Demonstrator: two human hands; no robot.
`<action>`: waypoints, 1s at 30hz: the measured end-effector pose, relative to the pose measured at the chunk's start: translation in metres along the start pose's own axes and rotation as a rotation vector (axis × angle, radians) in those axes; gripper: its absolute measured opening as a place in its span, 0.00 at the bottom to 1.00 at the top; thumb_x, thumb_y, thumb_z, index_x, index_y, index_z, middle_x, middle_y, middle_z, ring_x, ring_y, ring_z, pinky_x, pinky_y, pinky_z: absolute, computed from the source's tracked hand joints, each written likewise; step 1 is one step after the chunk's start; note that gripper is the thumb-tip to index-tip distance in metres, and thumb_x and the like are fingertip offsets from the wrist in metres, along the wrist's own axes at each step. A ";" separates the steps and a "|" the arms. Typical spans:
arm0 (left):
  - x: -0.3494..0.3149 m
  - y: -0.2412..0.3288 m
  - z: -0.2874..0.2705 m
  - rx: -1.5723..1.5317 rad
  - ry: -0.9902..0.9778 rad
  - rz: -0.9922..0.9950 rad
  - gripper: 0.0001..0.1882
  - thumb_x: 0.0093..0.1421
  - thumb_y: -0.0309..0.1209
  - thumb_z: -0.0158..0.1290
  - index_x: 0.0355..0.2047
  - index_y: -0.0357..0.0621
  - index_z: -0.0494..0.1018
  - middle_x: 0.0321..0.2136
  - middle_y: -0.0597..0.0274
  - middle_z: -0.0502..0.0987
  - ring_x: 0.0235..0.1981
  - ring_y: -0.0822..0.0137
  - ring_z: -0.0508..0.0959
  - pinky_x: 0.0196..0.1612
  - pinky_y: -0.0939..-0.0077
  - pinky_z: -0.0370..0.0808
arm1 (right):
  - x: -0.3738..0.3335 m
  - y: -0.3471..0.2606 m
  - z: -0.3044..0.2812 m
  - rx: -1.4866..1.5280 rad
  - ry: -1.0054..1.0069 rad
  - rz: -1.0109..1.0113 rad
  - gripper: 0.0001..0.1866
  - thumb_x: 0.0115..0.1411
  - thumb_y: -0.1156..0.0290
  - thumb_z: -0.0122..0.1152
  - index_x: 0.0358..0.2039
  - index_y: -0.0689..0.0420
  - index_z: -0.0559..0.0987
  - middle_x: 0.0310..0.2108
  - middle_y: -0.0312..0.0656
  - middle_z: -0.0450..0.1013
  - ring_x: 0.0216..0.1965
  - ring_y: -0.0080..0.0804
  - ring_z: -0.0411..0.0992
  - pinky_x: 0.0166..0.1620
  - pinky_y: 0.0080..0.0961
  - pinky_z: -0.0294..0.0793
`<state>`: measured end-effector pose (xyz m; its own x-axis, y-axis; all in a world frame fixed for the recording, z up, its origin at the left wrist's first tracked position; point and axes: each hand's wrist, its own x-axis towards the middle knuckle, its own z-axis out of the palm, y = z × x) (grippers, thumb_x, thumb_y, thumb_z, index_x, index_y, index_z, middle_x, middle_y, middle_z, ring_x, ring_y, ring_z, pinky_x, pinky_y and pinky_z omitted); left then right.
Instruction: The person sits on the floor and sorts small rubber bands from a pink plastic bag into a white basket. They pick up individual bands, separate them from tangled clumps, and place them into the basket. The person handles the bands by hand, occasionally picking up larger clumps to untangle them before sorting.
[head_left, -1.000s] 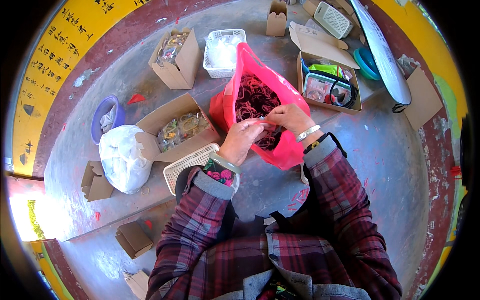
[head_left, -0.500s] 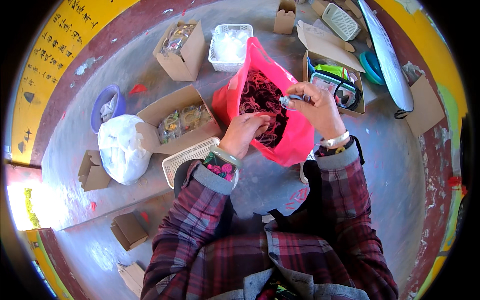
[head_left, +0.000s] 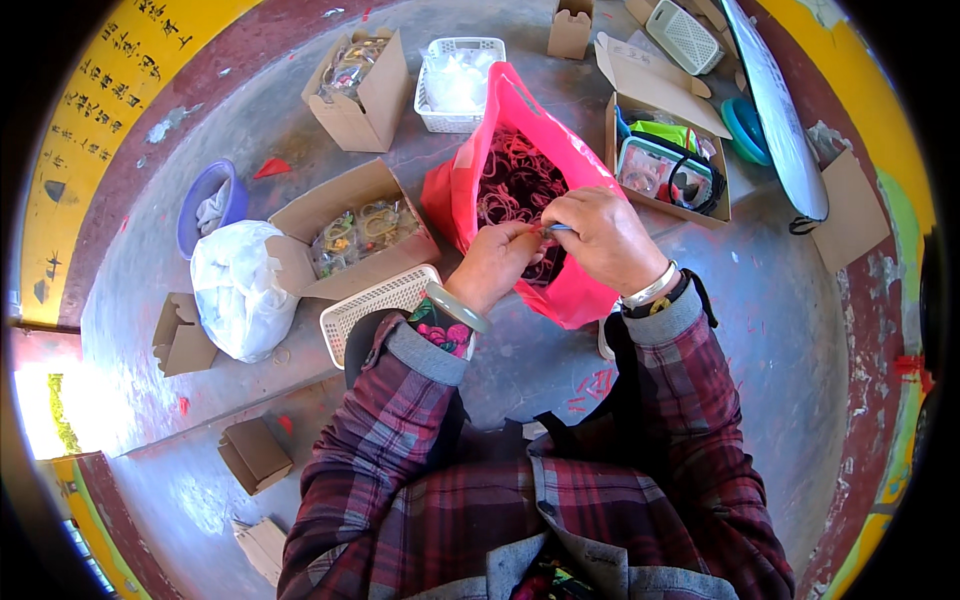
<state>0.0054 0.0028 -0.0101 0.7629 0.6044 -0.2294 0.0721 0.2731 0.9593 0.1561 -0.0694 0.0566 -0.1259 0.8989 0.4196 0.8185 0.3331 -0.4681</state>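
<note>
A bright pink-red bag (head_left: 458,200) stands with its mouth wide, holding a tangle of thin pink and dark loops (head_left: 515,180). Over its near rim, my left hand (head_left: 495,262) is closed in a pinch on a small reddish thing, mostly hidden by the fingertips. My right hand (head_left: 598,238) is closed beside it, fingertips almost touching the left ones. A bit of a small blue object (head_left: 560,228) sticks out of the right fingers; its kind cannot be made out.
Left of the bag are a cardboard box (head_left: 418,255) of bagged trinkets, a cream basket (head_left: 385,295), a white plastic sack (head_left: 235,290) and a purple basin (head_left: 237,205). Beyond stand another box (head_left: 385,100) and a white basket (head_left: 450,122). An open box (head_left: 685,212) sits right.
My right hand has moved left and down, bringing the small blue object to my left fingertips. The left hand stays nearly in place.
</note>
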 end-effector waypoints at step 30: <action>-0.006 0.009 0.006 -0.413 -0.192 -0.073 0.10 0.61 0.22 0.40 0.41 0.31 0.67 0.39 0.56 0.73 0.41 0.66 0.75 0.47 0.74 0.72 | -0.002 0.015 0.000 0.588 -0.141 0.390 0.20 0.48 0.82 0.54 0.44 0.63 0.69 0.30 0.41 0.71 0.35 0.22 0.69 0.36 0.20 0.70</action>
<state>0.0054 -0.0030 0.0008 0.8736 0.4333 -0.2215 -0.1026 0.6088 0.7866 0.1682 -0.0658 0.0486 0.0104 0.9987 0.0503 0.3859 0.0424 -0.9216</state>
